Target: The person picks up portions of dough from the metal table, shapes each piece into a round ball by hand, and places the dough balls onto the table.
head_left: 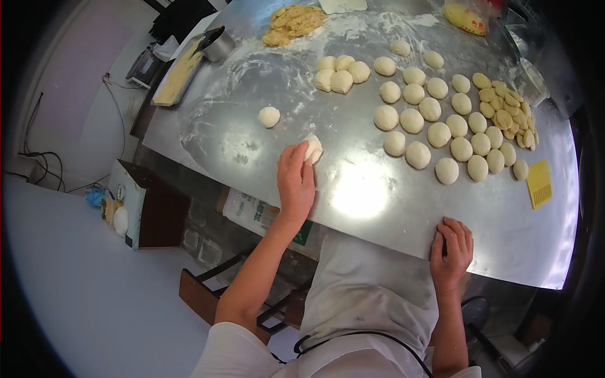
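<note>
My left hand point(296, 181) is closed round a dough ball point(314, 148) on the metal table; its fingers cover part of the ball. A single dough ball point(269, 117) lies a little beyond it, to the left. At the front edge of the table rests my right hand point(452, 252), fingers loosely bent over the metal with the thumb apart, and nothing shows in it. Several round dough balls point(438, 134) are spread over the right half of the table. A cluster of dough balls point(341, 81) sits touching together near the middle.
Flattened dough pieces point(507, 113) are heaped at the right, near a yellow scraper point(539, 184). A yellowish mass point(294, 25) lies at the back. At the left stand a metal cup point(218, 45) and a tray point(179, 75). Flour streaks the metal table point(214, 148). A wooden stool point(200, 297) is below.
</note>
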`<state>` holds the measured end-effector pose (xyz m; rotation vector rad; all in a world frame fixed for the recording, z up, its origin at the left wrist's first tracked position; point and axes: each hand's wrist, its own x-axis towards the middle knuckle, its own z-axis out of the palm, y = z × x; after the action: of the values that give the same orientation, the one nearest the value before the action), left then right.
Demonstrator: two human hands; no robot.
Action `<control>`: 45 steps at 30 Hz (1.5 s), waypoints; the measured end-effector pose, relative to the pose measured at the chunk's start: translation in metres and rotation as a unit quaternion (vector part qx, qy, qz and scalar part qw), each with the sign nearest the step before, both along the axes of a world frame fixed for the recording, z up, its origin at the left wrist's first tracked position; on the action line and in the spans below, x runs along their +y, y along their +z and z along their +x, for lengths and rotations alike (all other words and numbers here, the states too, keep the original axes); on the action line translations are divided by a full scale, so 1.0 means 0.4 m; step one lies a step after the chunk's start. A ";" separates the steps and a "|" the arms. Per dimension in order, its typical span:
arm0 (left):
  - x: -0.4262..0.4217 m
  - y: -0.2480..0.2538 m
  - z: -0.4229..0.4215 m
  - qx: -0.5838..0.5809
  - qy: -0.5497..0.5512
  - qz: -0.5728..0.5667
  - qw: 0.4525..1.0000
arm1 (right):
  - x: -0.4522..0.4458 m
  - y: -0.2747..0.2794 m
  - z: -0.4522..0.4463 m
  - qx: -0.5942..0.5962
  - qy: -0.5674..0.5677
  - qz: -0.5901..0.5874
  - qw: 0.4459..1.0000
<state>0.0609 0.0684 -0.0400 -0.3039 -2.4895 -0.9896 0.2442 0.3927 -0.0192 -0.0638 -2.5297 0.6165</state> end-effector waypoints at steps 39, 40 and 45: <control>0.104 -0.035 -0.311 -0.059 0.095 -0.278 0.954 | 0.009 0.007 -0.004 -0.018 0.000 -0.012 1.000; 0.112 -0.048 -0.275 -0.042 0.098 -0.281 0.954 | 0.011 0.007 0.000 -0.017 0.002 -0.015 1.000; 0.147 -0.025 -0.105 -0.037 0.053 -0.268 0.961 | 0.019 0.002 0.006 -0.001 0.006 -0.013 1.000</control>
<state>0.0188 0.1271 -0.0501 -0.2946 -2.7744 -0.2706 0.2465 0.4001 -0.0185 -0.0604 -2.5264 0.6554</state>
